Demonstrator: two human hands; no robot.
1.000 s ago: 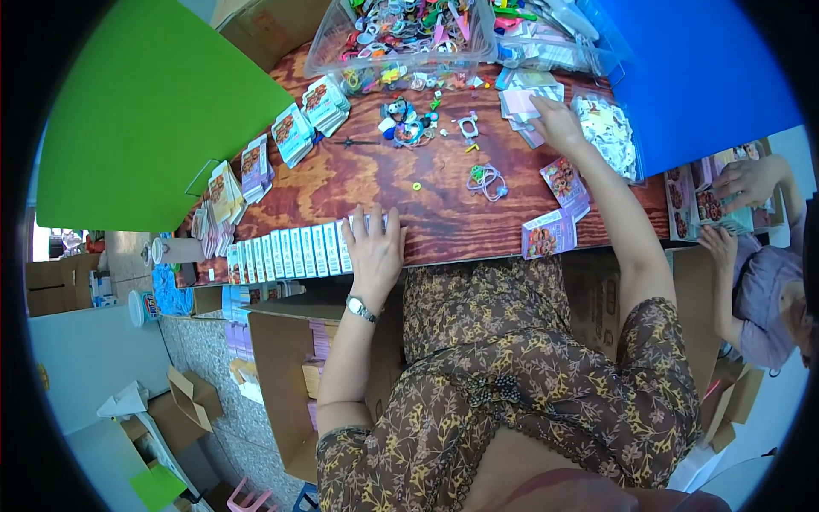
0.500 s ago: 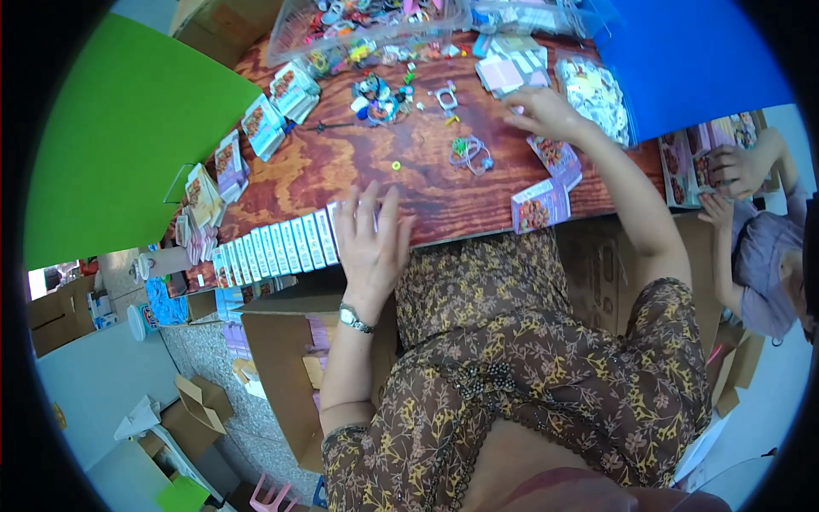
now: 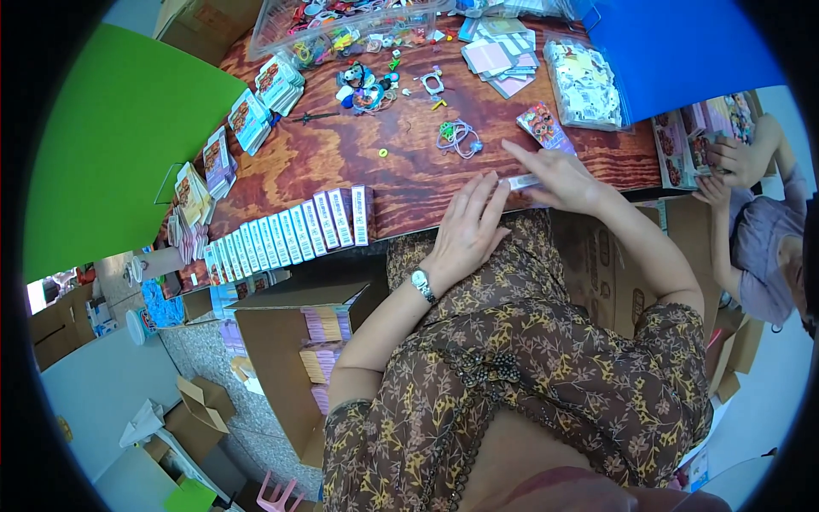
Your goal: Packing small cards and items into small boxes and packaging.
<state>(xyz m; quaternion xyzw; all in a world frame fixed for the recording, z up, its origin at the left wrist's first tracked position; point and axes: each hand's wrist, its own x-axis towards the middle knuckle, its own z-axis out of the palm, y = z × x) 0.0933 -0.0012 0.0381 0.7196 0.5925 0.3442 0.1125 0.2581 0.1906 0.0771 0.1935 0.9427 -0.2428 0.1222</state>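
Note:
At the table's near edge, my right hand [image 3: 563,181] grips a small purple box [image 3: 524,182], mostly covered by the fingers; its white narrow side shows and the index finger points out above it. My left hand [image 3: 467,224], wearing a wristwatch, comes up to the box's left end with fingers stretched out, fingertips close to it. Whether they touch is hard to tell. Just beyond lies a purple illustrated packet [image 3: 543,126]. A lilac cord bundle [image 3: 459,139] with a green piece rests to its left. Left of my hands, small boxes stand in a row [image 3: 294,232], narrow sides toward me.
Card stacks [image 3: 250,121] line the left side beside a green panel [image 3: 111,154]. Farther back are a clear bin of trinkets [image 3: 358,34], loose cards [image 3: 503,60] and a bag of white pieces [image 3: 584,85]. Another person's hands [image 3: 732,162] work at the right. An open carton [image 3: 277,341] stands below.
My left hand has moved right, away from the row's end. My right hand has come down from beside the loose cards onto the small box at the near edge.

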